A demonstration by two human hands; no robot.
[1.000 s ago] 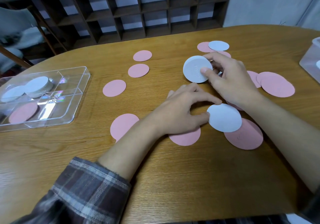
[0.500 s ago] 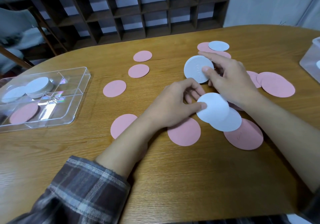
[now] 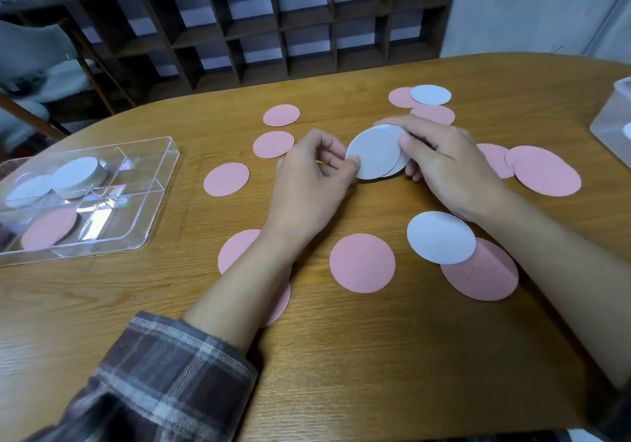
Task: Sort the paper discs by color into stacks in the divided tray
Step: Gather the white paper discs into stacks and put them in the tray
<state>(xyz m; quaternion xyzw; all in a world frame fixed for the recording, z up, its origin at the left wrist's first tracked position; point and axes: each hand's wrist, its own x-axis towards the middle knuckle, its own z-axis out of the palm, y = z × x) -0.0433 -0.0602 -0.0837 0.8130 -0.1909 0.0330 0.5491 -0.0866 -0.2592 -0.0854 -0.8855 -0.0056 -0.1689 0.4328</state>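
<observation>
My left hand (image 3: pixel 312 182) pinches a white disc (image 3: pixel 374 154) by its left edge, laid over a small white stack (image 3: pixel 399 165) that my right hand (image 3: pixel 444 165) grips from the right. Another white disc (image 3: pixel 441 242) lies on the table, overlapping a large pink disc (image 3: pixel 485 272). Several pink discs lie scattered, one (image 3: pixel 362 262) just below my hands. The clear divided tray (image 3: pixel 150 202) at the left holds a white stack (image 3: pixel 80 175), a single white disc (image 3: pixel 29 190) and a pink disc (image 3: pixel 49 228).
A far white disc (image 3: pixel 430 95) sits on pink ones at the back. A clear plastic box (image 3: pixel 613 120) stands at the right table edge. Dark cubby shelves (image 3: pixel 273 21) and a chair (image 3: pixel 41 66) are behind the wooden table (image 3: pixel 341 356).
My left hand lifted a white disc from the pile near the front and carried it up onto the stack held in my right hand. One white disc stayed on the large pink one.
</observation>
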